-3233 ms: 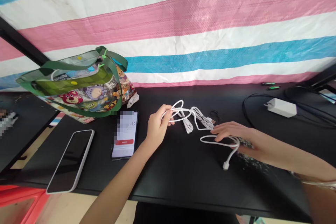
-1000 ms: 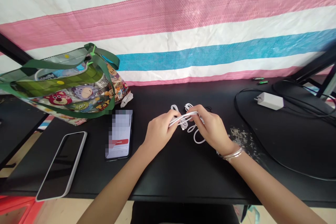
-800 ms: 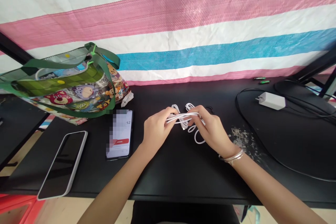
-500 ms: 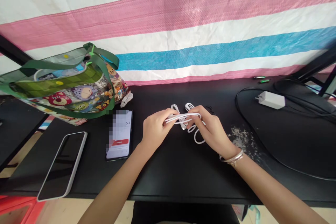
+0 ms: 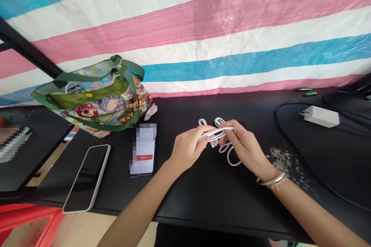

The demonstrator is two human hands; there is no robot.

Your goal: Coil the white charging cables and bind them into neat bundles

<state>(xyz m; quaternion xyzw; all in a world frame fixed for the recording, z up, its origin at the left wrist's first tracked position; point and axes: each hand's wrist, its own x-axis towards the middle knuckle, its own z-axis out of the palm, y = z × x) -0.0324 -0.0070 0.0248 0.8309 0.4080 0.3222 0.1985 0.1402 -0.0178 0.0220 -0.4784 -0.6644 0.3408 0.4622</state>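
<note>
White all through; held a looped cable (image 5: 216, 135) between left hand (image 5: 185, 148) and right hand (image 5: 251, 150); clamped left thumb and fingers on one end of the loops, right thumb and fingers on the other; probably called for a light, even pinch at both ends, strands gathered side by side, no hard bends; seemed likely to spring apart if pinched loosely, or to lose shape if pulled too hard; found the looped cable directly between both hands, touching each, apparently raised over the black counter (image 5: 197, 200); saw two bundled cables (image 5: 219, 120) just beyond, partly hidden by fingers, plus a loose white loop (image 5: 228, 158) beside the right hand; could not trace that loop to its cable, nor make out any plugs on the held one; noted a lit phone (image 5: 143, 148) to the left.
</note>
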